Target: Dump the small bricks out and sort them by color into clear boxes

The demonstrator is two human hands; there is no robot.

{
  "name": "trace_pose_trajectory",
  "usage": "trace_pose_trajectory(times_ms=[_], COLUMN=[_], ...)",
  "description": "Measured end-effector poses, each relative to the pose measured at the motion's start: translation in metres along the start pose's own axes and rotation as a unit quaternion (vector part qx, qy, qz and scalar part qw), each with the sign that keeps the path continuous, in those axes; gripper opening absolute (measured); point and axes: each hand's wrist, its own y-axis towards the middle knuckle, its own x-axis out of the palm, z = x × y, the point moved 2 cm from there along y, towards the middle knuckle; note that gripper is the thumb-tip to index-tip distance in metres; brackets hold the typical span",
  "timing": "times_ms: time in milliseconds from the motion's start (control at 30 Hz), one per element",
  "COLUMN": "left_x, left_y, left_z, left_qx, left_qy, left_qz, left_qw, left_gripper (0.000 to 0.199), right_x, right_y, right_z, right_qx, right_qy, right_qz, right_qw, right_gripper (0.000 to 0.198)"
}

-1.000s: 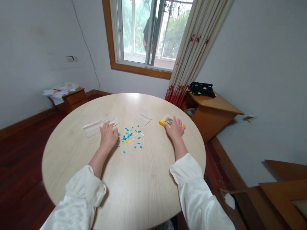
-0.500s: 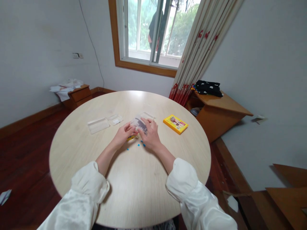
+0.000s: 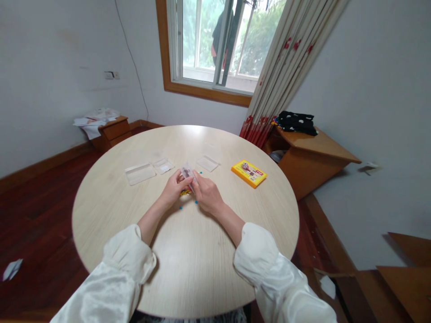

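Observation:
Between my two hands is a small clear plastic packet with dark printing (image 3: 187,172), held above the middle of the round table (image 3: 198,269). My left hand (image 3: 173,187) pinches its left side, thumb on top. The fingers of my right hand (image 3: 208,194) close on its right side. Just under the hands lie small yellow pieces (image 3: 185,192), partly covered by the fingers. Tiny blue pieces (image 3: 196,202) are scattered on the tabletop around them, too small to make out in detail.
Clear plastic trays stand at the left, a larger one (image 3: 139,175) beside a smaller one (image 3: 164,166). Another clear tray (image 3: 208,163) lies beyond my hands. A yellow box (image 3: 249,173) rests to the right. Past the table stands a wooden cabinet (image 3: 323,157).
My right hand has turned from lying spread over the packet to gripping its edge. The packet now looks narrower. A blue piece and the tray behind my hands are more exposed.

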Motion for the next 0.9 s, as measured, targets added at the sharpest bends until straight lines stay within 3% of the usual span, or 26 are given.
trace_pose_trajectory(times_ms=[267,433,700,900], left_x=[-0.001,-0.004,-0.010,-0.021], left_y=[0.001,0.001,0.004,0.008], left_z=[-0.001,-0.002,-0.005,-0.001], left_qx=[0.003,0.006,0.023,0.062], left_qy=[0.023,0.028,0.068,0.092], left_qz=[0.012,0.014,-0.013,0.068], left_qw=[1.000,0.999,0.997,0.991], left_gripper=[0.039,0.044,0.053,0.054], right_x=[0.002,0.001,0.008,0.010], right_y=[0.001,0.000,0.001,0.002], right_z=[0.002,0.010,0.024,0.038], right_qx=[-0.015,0.032,0.039,0.070], right_qy=[-0.021,0.021,0.123,0.207], right_qz=[-0.005,0.048,0.127,0.174], right_qw=[1.000,0.998,0.983,0.960], right_gripper=[0.049,0.045,0.037,0.038])
